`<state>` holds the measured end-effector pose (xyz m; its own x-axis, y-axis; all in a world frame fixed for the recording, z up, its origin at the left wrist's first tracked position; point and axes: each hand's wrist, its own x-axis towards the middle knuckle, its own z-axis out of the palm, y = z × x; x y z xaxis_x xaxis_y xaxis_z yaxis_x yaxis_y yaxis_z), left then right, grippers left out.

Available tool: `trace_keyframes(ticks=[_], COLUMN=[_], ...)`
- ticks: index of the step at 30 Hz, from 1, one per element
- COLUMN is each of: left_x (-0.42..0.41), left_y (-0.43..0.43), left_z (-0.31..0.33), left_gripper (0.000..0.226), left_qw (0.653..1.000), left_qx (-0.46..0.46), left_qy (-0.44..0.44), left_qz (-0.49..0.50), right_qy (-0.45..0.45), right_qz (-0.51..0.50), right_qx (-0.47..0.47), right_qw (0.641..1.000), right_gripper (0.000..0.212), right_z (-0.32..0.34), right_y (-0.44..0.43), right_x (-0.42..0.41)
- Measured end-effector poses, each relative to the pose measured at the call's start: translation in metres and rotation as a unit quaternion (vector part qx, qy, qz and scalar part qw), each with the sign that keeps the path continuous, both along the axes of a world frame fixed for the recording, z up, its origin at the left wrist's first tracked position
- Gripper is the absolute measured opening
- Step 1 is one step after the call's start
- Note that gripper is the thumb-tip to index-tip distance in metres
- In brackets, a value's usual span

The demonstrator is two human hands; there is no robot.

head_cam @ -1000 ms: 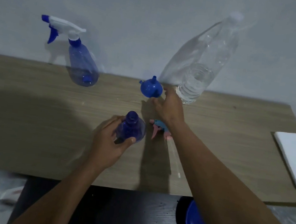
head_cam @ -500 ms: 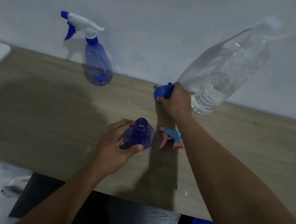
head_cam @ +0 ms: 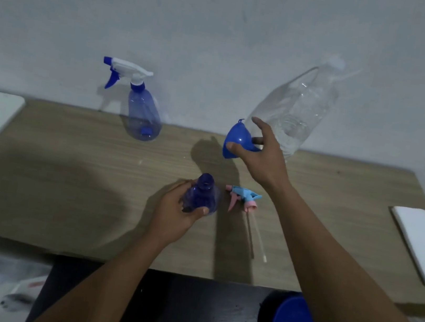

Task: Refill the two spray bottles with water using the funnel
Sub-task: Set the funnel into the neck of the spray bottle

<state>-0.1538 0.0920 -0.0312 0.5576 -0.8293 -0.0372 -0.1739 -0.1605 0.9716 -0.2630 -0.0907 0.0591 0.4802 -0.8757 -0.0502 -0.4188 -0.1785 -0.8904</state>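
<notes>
Pinching the funnel (head_cam: 238, 140) between thumb and fingertips, the right hand (head_cam: 264, 155) holds it in the air above the surface (head_cam: 67, 166), just in front of the water bottle (head_cam: 299, 110). The funnel's wide mouth faces roughly toward the camera. Its spout is mostly hidden behind the fingers, so I cannot say exactly which way it points.

The left hand (head_cam: 173, 215) is curled round the lower body of the near spray bottle (head_cam: 202, 192), which stands upright on the surface with its neck open. The bottle's trigger head (head_cam: 244, 197), tube attached, lies on the surface just beside it to the right. The far spray bottle (head_cam: 143, 114) stands well apart at the back left by the wall, with its own trigger head screwed on.

By my reading, the step in hand is fitting the funnel into the first bottle, and no pouring has begun. The next move calls for turning the funnel spout-down while bringing it toward the person, then lowering it straight into the open neck. The left hand should keep the light bottle from tipping as the spout seats. Once the funnel sits by itself, the right hand is free to fetch the water bottle. The far spray bottle has yet to be opened.
</notes>
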Motion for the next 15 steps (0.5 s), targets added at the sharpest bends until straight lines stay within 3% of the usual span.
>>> trace_keyframes(ticks=[7,15], left_x=[0.005,0.008], left_y=[0.003,0.001], left_z=[0.000,-0.001], left_gripper=[0.046,0.052], left_qw=[1.000,1.000], left_qx=[0.001,0.020], left_qy=[-0.005,0.010], left_qz=[-0.003,-0.020], right_qy=[-0.091,-0.156], right_qz=[0.005,0.009], right_qx=[0.021,0.037], right_qw=[0.996,0.987], right_gripper=[0.059,0.082], right_z=[0.022,0.020], right_y=[0.047,0.083], right_x=[-0.011,-0.013])
